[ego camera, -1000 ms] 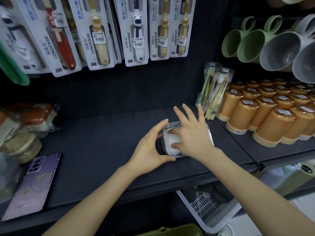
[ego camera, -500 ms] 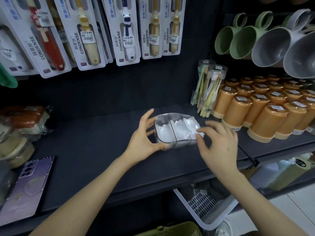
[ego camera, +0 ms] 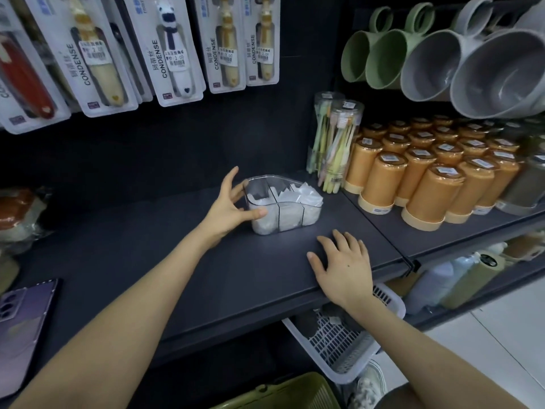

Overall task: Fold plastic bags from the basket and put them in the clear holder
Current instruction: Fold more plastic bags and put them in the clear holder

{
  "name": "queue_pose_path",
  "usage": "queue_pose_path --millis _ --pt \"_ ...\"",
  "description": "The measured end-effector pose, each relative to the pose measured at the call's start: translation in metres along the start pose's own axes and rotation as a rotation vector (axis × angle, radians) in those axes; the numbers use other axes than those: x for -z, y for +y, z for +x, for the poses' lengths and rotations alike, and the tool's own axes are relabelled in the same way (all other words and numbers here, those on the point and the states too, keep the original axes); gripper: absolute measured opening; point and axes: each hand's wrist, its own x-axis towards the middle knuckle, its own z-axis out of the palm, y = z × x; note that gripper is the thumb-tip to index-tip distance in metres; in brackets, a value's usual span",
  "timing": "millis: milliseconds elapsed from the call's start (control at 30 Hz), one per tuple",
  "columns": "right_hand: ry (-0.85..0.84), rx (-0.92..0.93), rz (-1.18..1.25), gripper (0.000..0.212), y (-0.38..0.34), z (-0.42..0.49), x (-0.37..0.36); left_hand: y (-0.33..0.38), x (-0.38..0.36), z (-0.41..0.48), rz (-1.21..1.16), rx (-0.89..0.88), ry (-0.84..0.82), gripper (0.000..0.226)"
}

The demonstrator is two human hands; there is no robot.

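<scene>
Head view:

- The clear holder (ego camera: 283,208) is standing upright on the dark shelf (ego camera: 147,261), toward the rear right part of the board and near its right edge. Dividers are splitting it into three compartments.
- Folded white plastic bags (ego camera: 298,196) are sitting in all three compartments. Those in the left one are lying low, and those in the middle and right ones are reaching up to the rim.
- The left hand (ego camera: 228,208) is gripping the holder's left end. Its thumb is pressing on the front wall and its fingers are reaching round the rear left corner.
- The right hand (ego camera: 343,261) is resting palm down on the shelf near the front edge, fingers spread and holding nothing. It is lying in front of the holder and apart from it.
- A white slatted basket (ego camera: 339,343) is showing below the shelf's front edge on the right, partly hidden by the shelf and the right forearm.
- A green basket (ego camera: 280,394) is showing at the bottom of the view.
- A purple phone (ego camera: 20,320) is lying at the front left corner of the shelf.
- Clear tubes of toothbrushes (ego camera: 336,146) are standing behind the holder to its right, with rows of orange cups (ego camera: 427,184) beside them on the adjoining shelf.
</scene>
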Motion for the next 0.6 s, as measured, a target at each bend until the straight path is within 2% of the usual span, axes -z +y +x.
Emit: queue_pose_path --millis 167,300,400,500,600 --pt "0.001 -0.019 0.022 0.062 0.002 0.002 0.001 0.006 0.008 -0.027 0.217 0.015 0.097 0.12" --pt "-0.003 -0.013 0.034 0.067 0.0 0.001 0.002 -0.004 0.017 -0.112 0.684 -0.085 0.123 0.086" --pt "0.02 0.0 0.044 0.068 -0.001 0.0 0.002 -0.026 0.033 -0.187 0.968 -0.129 0.143 0.07" --pt "-0.055 -0.016 0.032 0.068 -0.001 -0.001 0.005 -0.052 0.052 -0.248 1.183 -0.114 0.157 0.066" --pt "-0.037 -0.002 0.067 0.074 -0.005 -0.005 0.01 -0.062 0.064 -0.28 1.361 -0.124 0.163 0.068"
